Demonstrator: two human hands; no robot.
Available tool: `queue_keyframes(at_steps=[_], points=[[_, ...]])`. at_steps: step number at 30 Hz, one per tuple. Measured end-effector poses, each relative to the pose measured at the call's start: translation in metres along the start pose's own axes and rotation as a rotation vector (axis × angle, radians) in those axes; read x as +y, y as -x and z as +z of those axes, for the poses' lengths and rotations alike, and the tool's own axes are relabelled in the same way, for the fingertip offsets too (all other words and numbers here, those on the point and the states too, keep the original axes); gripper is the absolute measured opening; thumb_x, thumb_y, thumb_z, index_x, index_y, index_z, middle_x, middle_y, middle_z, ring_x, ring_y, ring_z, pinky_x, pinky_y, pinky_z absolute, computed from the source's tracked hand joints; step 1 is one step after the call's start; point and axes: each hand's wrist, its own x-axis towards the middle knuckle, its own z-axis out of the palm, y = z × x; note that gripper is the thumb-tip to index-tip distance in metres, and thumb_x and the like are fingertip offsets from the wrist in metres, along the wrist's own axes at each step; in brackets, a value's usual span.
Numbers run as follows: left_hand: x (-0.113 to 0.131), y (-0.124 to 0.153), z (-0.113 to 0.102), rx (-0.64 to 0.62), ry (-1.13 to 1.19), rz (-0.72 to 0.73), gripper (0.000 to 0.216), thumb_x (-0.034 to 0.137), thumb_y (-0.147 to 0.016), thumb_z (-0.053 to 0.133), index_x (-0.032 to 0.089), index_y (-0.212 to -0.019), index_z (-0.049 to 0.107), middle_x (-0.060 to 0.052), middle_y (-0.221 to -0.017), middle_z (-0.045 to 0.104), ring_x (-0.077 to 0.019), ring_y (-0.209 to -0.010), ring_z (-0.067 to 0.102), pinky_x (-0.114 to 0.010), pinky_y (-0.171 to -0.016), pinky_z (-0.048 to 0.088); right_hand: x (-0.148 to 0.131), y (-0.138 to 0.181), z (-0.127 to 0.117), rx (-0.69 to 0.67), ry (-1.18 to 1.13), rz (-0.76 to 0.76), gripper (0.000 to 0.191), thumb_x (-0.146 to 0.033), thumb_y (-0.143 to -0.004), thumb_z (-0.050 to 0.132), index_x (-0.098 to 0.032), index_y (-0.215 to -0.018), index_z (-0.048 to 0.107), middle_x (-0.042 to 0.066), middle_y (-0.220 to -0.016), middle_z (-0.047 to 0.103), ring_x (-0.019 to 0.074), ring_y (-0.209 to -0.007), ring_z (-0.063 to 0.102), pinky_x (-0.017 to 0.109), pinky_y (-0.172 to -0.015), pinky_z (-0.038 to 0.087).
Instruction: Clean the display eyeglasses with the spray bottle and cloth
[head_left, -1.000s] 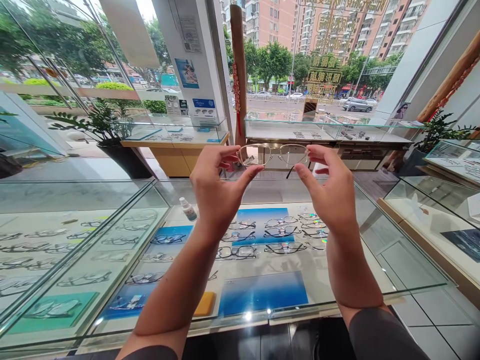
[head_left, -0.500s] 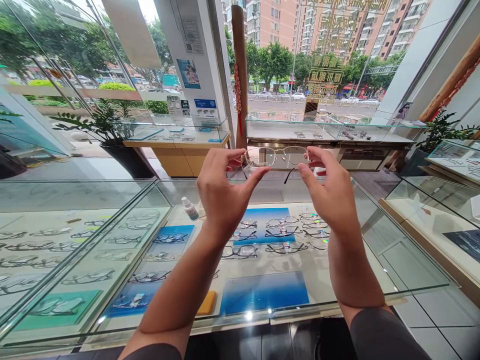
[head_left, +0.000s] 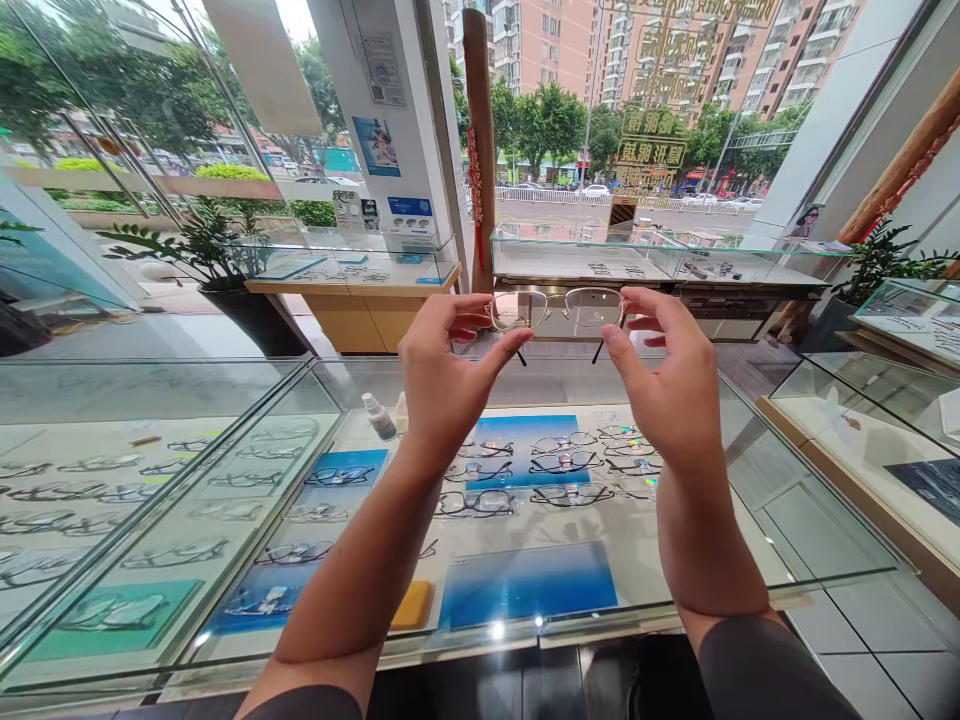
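Note:
A pair of eyeglasses (head_left: 556, 299) with a thin metal frame is held up in the air above a glass display case, lenses side by side. My left hand (head_left: 457, 355) pinches its left edge between thumb and fingers. At the opposite edge, my right hand (head_left: 660, 355) grips the frame in the same way. Two dark temple tips hang below the lenses. Beneath my hands, several other eyeglasses (head_left: 566, 461) lie in rows inside the case, some on blue sheets (head_left: 529, 590).
The glass display case (head_left: 825, 577) spans the front. A small white bottle (head_left: 379, 416) and an orange case (head_left: 412, 605) are near my left arm. Farther back are a potted plant (head_left: 251, 315), a wooden post (head_left: 478, 150) and more display counters (head_left: 397, 310) by the windows.
The eyeglasses have turned in my hands, so the lenses look more level and the temple tips show on both sides. My right hand has shifted slightly right.

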Motion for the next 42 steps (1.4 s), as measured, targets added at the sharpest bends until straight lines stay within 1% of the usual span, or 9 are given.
queue_keyframes(at_steps=[4,9,15,18,24,28,33,36,42], points=[[-0.005,-0.002,0.000,-0.033,0.065,-0.055,0.050,0.055,-0.080,0.098,0.025,-0.115,0.079,-0.006,-0.109,0.083,-0.0212,-0.097,0.080,-0.036,-0.084,0.067,0.000,0.001,-0.002,0.013,-0.006,-0.026,0.036,-0.032,-0.103,0.066,-0.031,-0.138,0.071,0.009,-0.132,0.076,0.0302,-0.115,0.074,0.052,-0.095,0.062],[-0.011,-0.004,0.000,-0.074,0.155,-0.105,0.054,0.057,-0.077,0.099,0.024,-0.116,0.081,-0.008,-0.110,0.085,-0.0223,-0.097,0.082,-0.037,-0.086,0.070,-0.003,0.001,-0.004,0.030,-0.018,-0.053,0.033,-0.033,-0.102,0.066,-0.030,-0.135,0.072,0.008,-0.129,0.077,0.0282,-0.112,0.075,0.049,-0.092,0.063],[-0.016,-0.006,0.001,-0.113,0.196,-0.114,0.053,0.058,-0.079,0.098,0.023,-0.116,0.081,-0.009,-0.109,0.085,-0.0224,-0.094,0.082,-0.039,-0.084,0.071,-0.008,0.002,-0.005,0.047,-0.033,-0.047,0.034,-0.033,-0.102,0.066,-0.030,-0.135,0.073,0.009,-0.128,0.077,0.0293,-0.113,0.075,0.051,-0.095,0.063],[-0.015,-0.006,0.002,-0.094,0.165,-0.074,0.052,0.056,-0.080,0.098,0.024,-0.116,0.080,-0.008,-0.108,0.084,-0.0215,-0.093,0.081,-0.038,-0.084,0.070,-0.007,0.002,-0.005,0.032,-0.050,-0.023,0.036,-0.033,-0.102,0.066,-0.030,-0.137,0.073,0.009,-0.130,0.077,0.0306,-0.115,0.075,0.053,-0.097,0.063],[-0.004,-0.004,-0.002,0.056,-0.050,0.125,0.048,0.054,-0.081,0.098,0.025,-0.113,0.077,-0.005,-0.106,0.079,-0.0195,-0.092,0.076,-0.036,-0.081,0.064,0.003,0.000,0.003,-0.006,-0.087,0.029,0.043,-0.034,-0.103,0.064,-0.027,-0.144,0.071,0.012,-0.136,0.078,0.0329,-0.124,0.075,0.056,-0.099,0.065],[0.001,-0.003,-0.004,0.076,-0.118,0.194,0.047,0.052,-0.081,0.098,0.027,-0.114,0.075,-0.004,-0.103,0.077,-0.0201,-0.089,0.073,-0.037,-0.078,0.062,0.005,-0.001,0.006,-0.037,-0.090,0.057,0.043,-0.034,-0.103,0.063,-0.027,-0.144,0.072,0.012,-0.138,0.078,0.0328,-0.125,0.076,0.057,-0.101,0.065],[-0.001,-0.003,-0.005,0.078,-0.130,0.231,0.046,0.049,-0.083,0.097,0.028,-0.116,0.074,-0.004,-0.102,0.075,-0.0206,-0.089,0.072,-0.038,-0.077,0.060,0.004,-0.001,0.005,-0.055,-0.110,0.068,0.042,-0.034,-0.103,0.063,-0.027,-0.144,0.071,0.011,-0.138,0.079,0.0317,-0.125,0.077,0.056,-0.106,0.064],[-0.003,-0.003,-0.006,0.088,-0.131,0.243,0.049,0.050,-0.083,0.097,0.029,-0.120,0.073,-0.005,-0.108,0.074,-0.0225,-0.095,0.071,-0.039,-0.082,0.061,0.005,-0.001,0.006,-0.058,-0.124,0.060,0.044,-0.033,-0.103,0.063,-0.028,-0.146,0.069,0.011,-0.139,0.078,0.0316,-0.127,0.076,0.055,-0.107,0.064],[-0.016,-0.006,-0.006,0.113,-0.104,0.237,0.063,0.063,-0.078,0.096,0.030,-0.126,0.071,-0.008,-0.120,0.073,-0.0301,-0.116,0.070,-0.048,-0.102,0.063,0.004,-0.003,0.010,-0.001,-0.156,0.005,0.042,-0.034,-0.103,0.062,-0.030,-0.144,0.069,0.010,-0.144,0.075,0.0306,-0.128,0.075,0.052,-0.103,0.065]])
